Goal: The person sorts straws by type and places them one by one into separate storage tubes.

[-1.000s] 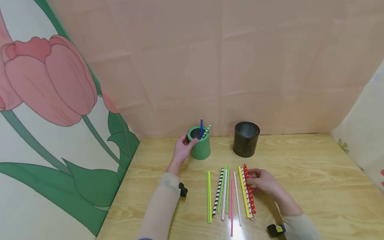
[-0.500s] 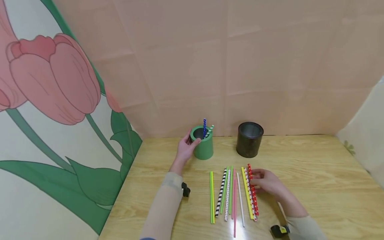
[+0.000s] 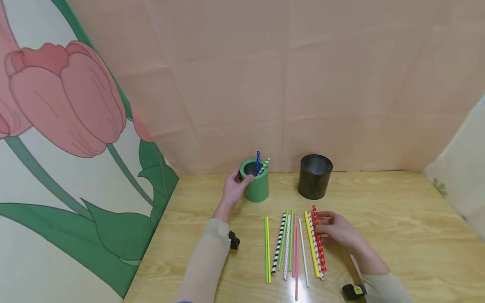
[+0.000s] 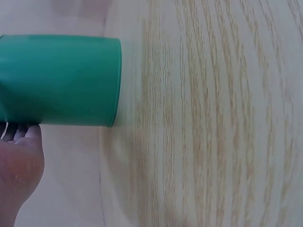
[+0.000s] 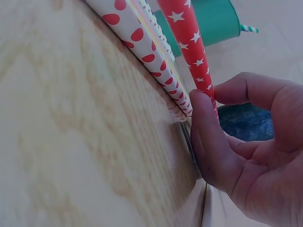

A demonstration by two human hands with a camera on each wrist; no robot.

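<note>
My left hand (image 3: 233,189) grips the green cylindrical holder (image 3: 257,190) from its left side, thumb near the rim. A blue straw with white dots (image 3: 258,159) and a green-and-white striped straw (image 3: 265,165) stand in that holder. My right hand (image 3: 337,229) pinches a red straw with white stars (image 5: 191,40) between thumb and finger, at the right end of a row of straws. In the right wrist view the red straw stands a little apart from the white straw with red dots (image 5: 137,34). The left wrist view shows the green holder's side, with part of the hand below.
A black cylindrical holder (image 3: 315,179) stands right of the green one, near the wall. Left of the red straw lie a yellow straw (image 3: 312,246), a white straw (image 3: 304,252), pink straws (image 3: 296,244), a black-and-white striped straw (image 3: 278,244) and several others on the wooden table (image 3: 401,227).
The head view has shifted slightly. My right hand's fingers have closed in on the red straw, whose far end has risen slightly beside the others. My left hand stays on the green holder.
</note>
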